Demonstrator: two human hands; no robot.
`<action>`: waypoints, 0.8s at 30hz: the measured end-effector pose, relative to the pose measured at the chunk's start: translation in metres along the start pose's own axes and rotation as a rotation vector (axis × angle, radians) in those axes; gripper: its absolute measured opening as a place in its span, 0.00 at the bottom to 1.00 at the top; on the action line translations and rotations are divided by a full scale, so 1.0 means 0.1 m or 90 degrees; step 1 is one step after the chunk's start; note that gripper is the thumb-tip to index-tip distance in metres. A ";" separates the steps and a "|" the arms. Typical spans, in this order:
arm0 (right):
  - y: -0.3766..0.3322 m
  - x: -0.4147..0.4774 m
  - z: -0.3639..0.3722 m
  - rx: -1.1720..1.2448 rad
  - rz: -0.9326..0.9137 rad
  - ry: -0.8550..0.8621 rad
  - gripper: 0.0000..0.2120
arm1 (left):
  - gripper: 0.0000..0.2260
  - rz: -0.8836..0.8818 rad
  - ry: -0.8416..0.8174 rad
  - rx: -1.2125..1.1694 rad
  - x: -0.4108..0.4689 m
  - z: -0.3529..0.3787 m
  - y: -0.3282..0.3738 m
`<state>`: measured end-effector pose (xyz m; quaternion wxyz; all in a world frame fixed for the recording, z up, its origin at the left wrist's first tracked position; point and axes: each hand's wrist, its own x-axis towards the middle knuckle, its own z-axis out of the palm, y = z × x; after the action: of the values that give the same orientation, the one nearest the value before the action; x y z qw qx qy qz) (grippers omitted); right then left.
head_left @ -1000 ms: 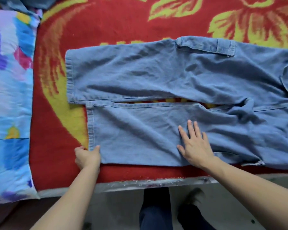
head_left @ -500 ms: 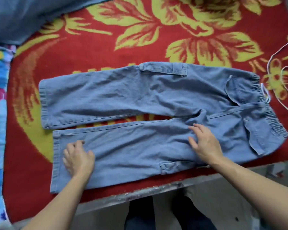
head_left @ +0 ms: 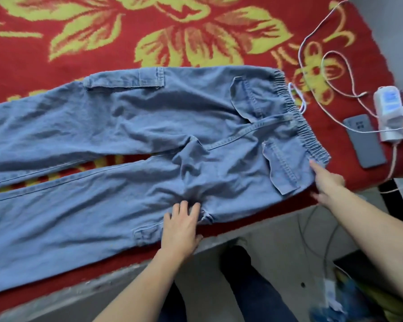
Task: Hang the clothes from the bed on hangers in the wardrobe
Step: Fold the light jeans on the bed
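Note:
A pair of blue denim trousers (head_left: 130, 140) lies spread flat across the bed's red and yellow flowered blanket (head_left: 149, 36), waistband to the right, legs running off the left edge. My left hand (head_left: 180, 225) rests flat with straight fingers on the near leg, just beside a cargo pocket. My right hand (head_left: 325, 180) reaches to the near corner of the elastic waistband, forefinger stretched along the cloth edge; how the other fingers lie is blurred. No hanger or wardrobe is in view.
A dark phone (head_left: 364, 141) and a white device (head_left: 390, 112) with white cables (head_left: 312, 43) lie on the blanket right of the waistband. The bed's front edge (head_left: 102, 282) runs below the trousers. My legs stand on the floor, with clutter at lower right (head_left: 358, 298).
The view has swung right along the trousers. My left hand slid from the hem end to the upper thigh, and my right hand moved from the crotch to the waistband corner.

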<state>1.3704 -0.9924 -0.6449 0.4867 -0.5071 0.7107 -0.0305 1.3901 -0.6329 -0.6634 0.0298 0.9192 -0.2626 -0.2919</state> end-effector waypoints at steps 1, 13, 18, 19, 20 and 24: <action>-0.04 0.15 0.04 0.052 0.012 -0.055 0.23 | 0.33 -0.014 0.027 0.024 0.01 0.08 0.03; -0.10 0.30 -0.41 -0.026 -0.038 -0.097 0.18 | 0.06 -0.065 -0.105 -0.067 -0.20 -0.42 -0.10; -0.98 -0.13 -0.12 0.092 -0.015 -0.225 0.02 | 0.09 -0.082 0.060 -0.057 0.14 -1.49 -0.52; -1.16 -0.19 -0.01 0.107 -0.027 -0.246 0.04 | 0.11 -0.096 0.089 -0.064 0.26 -1.70 -0.61; -1.35 -0.21 0.12 0.108 -0.033 -0.262 0.06 | 0.13 -0.112 0.109 -0.071 0.41 -1.90 -0.71; -1.96 -0.31 0.71 0.138 -0.042 -0.295 0.05 | 0.16 -0.136 0.153 -0.037 1.16 -2.39 -1.11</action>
<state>1.5580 -1.0316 -0.5563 0.6869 -0.4686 0.5555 -0.0052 1.6544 -0.6186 -0.5491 0.0563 0.9690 -0.1495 -0.1883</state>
